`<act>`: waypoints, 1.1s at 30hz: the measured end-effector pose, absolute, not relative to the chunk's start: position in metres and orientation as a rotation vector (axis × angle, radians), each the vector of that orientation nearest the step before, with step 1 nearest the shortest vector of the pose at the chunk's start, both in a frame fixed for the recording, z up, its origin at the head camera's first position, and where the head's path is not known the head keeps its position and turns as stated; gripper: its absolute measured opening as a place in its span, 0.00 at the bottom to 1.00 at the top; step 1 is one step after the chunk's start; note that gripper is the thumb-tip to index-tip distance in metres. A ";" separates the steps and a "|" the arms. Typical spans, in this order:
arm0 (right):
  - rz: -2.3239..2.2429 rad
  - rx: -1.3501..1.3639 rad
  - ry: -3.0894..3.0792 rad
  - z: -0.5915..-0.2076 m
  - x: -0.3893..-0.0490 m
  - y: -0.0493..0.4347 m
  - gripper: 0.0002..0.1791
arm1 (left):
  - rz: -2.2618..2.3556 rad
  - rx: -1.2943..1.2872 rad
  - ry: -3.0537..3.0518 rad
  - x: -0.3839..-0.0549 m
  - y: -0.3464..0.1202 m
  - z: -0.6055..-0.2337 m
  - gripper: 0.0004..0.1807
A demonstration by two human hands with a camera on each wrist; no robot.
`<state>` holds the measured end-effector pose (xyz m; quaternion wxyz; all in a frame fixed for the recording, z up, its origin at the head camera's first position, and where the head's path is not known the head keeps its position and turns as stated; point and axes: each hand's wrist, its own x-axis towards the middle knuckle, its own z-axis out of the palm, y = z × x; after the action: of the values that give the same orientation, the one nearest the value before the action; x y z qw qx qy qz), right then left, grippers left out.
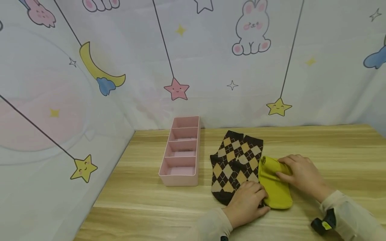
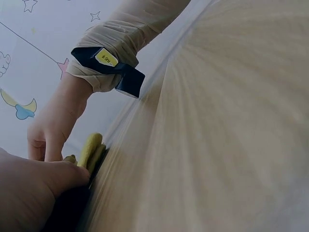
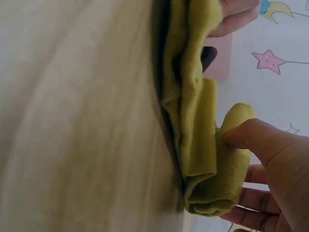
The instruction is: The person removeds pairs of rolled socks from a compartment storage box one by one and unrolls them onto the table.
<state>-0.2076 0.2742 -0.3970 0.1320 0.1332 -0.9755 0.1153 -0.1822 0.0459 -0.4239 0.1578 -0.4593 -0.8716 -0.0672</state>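
A pair of yellow-green socks (image 1: 275, 194) lies on the right, its upper end folded over into a roll. My right hand (image 1: 303, 175) pinches that roll; the right wrist view shows the thumb on one side of the rolled cuff (image 3: 236, 145) and fingers behind it. My left hand (image 1: 245, 202) rests at the left edge of the yellow-green socks, over the lower part of the argyle socks (image 1: 223, 167). Those are dark with tan and beige diamonds and lie flat side by side. What is under the left palm is hidden.
Left of the socks stands a pink organizer box (image 1: 181, 180) with several compartments in a row. The wooden table (image 1: 135, 201) meets a patterned cloth backdrop (image 1: 211, 107) at its back and left edges.
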 end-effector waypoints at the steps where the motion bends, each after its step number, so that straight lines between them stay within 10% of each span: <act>1: 0.343 0.381 -2.833 -0.396 -0.207 0.274 0.25 | -0.196 -1.320 -2.488 -0.182 0.046 -0.424 0.14; 33: 0.384 0.181 -2.779 -0.386 -0.231 0.279 0.14 | -0.240 -1.378 -2.444 -0.183 0.043 -0.426 0.09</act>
<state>-0.2312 0.2793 -0.3856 0.1644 0.0636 -0.9751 0.1347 -0.1830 0.0433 -0.4256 0.1619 -0.4828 -0.8565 -0.0843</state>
